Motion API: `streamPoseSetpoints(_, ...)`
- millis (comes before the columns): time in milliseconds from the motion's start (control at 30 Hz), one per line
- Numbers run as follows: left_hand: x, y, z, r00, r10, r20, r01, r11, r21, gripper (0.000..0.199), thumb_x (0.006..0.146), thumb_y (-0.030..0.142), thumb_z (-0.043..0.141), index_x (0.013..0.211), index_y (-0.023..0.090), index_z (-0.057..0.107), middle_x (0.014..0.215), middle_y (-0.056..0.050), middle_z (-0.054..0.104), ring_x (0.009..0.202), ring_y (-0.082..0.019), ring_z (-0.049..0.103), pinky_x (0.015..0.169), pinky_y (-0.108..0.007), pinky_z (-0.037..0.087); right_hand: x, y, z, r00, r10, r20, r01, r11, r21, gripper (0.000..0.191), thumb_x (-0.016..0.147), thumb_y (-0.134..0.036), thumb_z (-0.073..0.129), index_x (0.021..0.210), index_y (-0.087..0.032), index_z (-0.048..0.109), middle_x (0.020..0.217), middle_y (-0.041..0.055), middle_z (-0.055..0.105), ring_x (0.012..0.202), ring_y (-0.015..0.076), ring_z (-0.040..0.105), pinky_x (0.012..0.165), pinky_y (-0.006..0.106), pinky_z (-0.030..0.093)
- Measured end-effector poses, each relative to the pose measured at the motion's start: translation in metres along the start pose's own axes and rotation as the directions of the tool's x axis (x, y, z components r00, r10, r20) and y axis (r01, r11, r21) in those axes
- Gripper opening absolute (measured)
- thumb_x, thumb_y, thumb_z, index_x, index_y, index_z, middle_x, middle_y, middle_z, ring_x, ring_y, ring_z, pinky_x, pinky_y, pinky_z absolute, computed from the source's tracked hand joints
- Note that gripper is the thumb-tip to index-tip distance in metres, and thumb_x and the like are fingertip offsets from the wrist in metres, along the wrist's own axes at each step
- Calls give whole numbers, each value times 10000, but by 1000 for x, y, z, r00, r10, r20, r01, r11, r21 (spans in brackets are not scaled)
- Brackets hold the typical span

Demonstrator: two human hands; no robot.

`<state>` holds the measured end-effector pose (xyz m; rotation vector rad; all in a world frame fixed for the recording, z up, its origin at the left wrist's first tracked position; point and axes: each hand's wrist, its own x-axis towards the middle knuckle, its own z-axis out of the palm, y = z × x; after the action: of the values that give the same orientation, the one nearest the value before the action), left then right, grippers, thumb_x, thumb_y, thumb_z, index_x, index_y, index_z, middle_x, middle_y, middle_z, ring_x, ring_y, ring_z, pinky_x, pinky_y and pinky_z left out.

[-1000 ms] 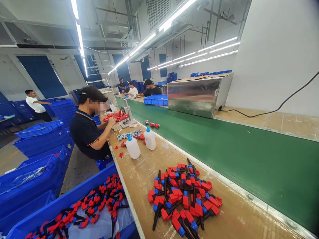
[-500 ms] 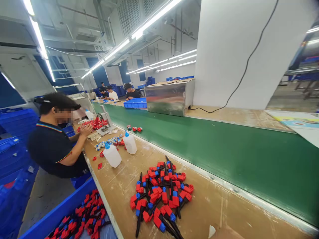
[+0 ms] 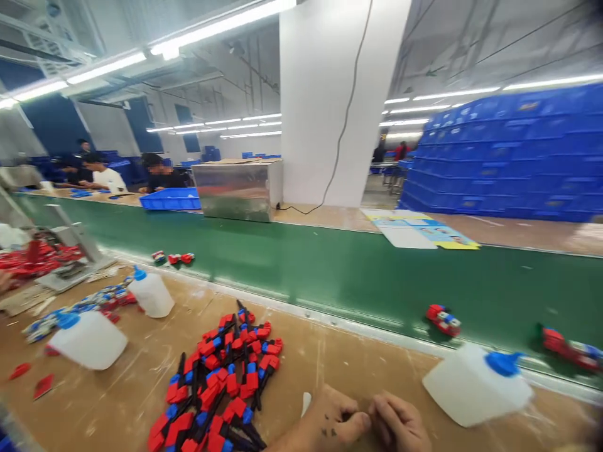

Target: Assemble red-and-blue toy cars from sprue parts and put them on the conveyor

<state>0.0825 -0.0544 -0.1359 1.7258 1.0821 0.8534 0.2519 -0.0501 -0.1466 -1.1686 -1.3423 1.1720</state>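
Note:
At the bottom edge of the head view, my left hand [image 3: 332, 417] is closed, thumb and curled fingers drawn together. My right hand [image 3: 398, 424] is beside it, its fingers also curled inward. The fingertips of both hands come close together, and whatever they may hold is too small or hidden to make out. Left of my hands lies a pile of red, blue and black plastic parts [image 3: 230, 380] with long black rods. A small white scrap [image 3: 306, 402] shows by my left wrist. To the right, a white squeeze bottle [image 3: 478, 384] with a blue cap lies tilted.
Beyond the brown tabletop [image 3: 348, 358] runs a green conveyor belt [image 3: 320, 270], carrying small red-and-white pieces [image 3: 443, 320]. Two more bottles [image 3: 153, 295] stand at left, near a metal stand [image 3: 78, 251]. Stacked blue crates [image 3: 509, 157] rise behind. Co-workers [image 3: 160, 172] sit across the belt.
The view has swung to the right, so the pile and bottles sit farther left. Both my hands and the right-hand bottle have come into sight. The nearby co-worker has mostly left the frame.

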Motion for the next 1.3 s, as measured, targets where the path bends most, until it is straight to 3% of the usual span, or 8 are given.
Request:
streamPoseSetpoints(267,0,4,1,1000,6,21,-6,1000,-14,396,835,266,533,494,166,357,482,66,247,472,-64,233,447,-252,135,-1,2,1,997,-56,56,55,998,11,555,861,-648,543,551,-188,547,431,-47,351,448,121,308,462,256,262)
streamPoseSetpoints(467,-1,11,-1,1000,-12,28,11,1000,14,411,843,291,531,500,169,339,503,63,227,485,-66,223,460,-259,132,-3,-5,3,999,-28,43,26,999,44,560,840,-667,556,564,-179,558,442,-59,338,446,110,282,481,256,261)
streamPoseSetpoints(733,-4,17,-3,999,-11,53,10,999,31,417,861,284,517,507,172,327,510,64,237,492,-66,229,468,-258,146,-1,-9,1,994,-104,27,106,992,-66,562,830,-650,560,523,-180,572,510,-14,441,512,146,392,523,269,343)
streamPoseSetpoints(1100,-6,16,-6,997,-26,72,24,999,25,414,836,323,533,501,176,340,496,67,256,482,-66,259,480,-256,165,-7,-13,-2,998,-23,64,29,996,-85,499,856,-592,574,560,-190,574,541,-16,439,531,151,372,513,277,297)
streamPoseSetpoints(1300,-6,17,-7,998,-6,70,4,1000,27,416,847,313,529,515,178,319,513,64,249,487,-63,251,470,-254,165,-2,-6,-3,992,-47,116,59,993,-106,515,869,-591,554,540,-196,518,509,-37,371,504,139,334,498,272,272)
